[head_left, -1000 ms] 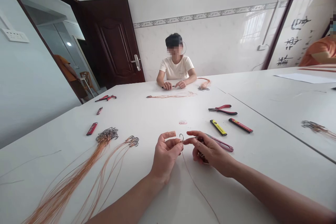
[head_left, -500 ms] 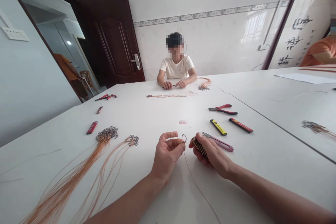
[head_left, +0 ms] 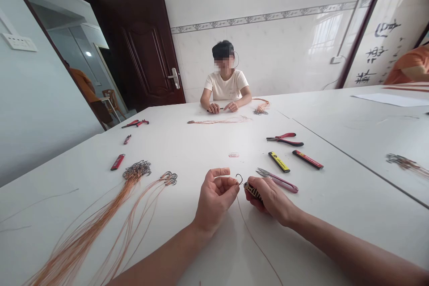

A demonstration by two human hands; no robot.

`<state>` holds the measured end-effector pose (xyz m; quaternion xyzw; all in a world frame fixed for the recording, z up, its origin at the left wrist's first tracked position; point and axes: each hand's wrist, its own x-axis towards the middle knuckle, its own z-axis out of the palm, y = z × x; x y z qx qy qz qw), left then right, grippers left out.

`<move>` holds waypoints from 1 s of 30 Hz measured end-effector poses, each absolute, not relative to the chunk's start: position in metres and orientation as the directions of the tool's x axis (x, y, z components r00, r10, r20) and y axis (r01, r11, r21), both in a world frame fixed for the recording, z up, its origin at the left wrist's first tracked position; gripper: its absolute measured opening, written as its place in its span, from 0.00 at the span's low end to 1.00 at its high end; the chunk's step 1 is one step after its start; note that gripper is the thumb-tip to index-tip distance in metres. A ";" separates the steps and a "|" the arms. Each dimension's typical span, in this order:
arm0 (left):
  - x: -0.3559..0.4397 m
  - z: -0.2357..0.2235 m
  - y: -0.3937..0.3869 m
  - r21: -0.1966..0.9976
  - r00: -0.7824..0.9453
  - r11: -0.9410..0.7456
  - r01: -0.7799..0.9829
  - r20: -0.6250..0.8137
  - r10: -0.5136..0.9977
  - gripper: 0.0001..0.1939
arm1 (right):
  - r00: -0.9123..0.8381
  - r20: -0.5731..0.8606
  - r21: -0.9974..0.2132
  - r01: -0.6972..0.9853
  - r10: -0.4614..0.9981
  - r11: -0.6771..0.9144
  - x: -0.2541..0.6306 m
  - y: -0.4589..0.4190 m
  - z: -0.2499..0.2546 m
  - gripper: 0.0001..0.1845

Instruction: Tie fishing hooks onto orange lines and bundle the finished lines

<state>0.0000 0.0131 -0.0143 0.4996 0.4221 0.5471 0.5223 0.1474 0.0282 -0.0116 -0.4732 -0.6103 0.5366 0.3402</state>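
Between the thumb and fingertips of my left hand [head_left: 216,199] is a dark fishing hook [head_left: 239,177], its bend standing up above the fingers. A thin orange line [head_left: 251,234] trails from it down across the table. My right hand [head_left: 271,200] is wrapped round a black and gold lighter [head_left: 254,191], with its end turned towards the hook and a small gap between them. No flame shows. Just beyond the right hand lie thread snips [head_left: 281,181] with pinkish handles.
Red-handled pliers [head_left: 284,139], a yellow lighter [head_left: 279,162] and a red lighter [head_left: 307,159] lie ahead on the right. Bundled hooks with orange lines [head_left: 90,219] spread at left, near another red lighter [head_left: 117,162]. A person [head_left: 226,80] sits across the white table [head_left: 187,147].
My left hand has shifted slightly right with the hook. The lighter has turned a little in my right hand, and its thumb now rests nearer the lighter's top.
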 end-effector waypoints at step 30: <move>0.000 -0.015 0.012 0.983 0.043 -0.134 -0.124 0.140 0.989 0.17 | -0.359 -0.040 -0.976 0.213 0.933 0.040 0.148 0.029 -0.018 0.19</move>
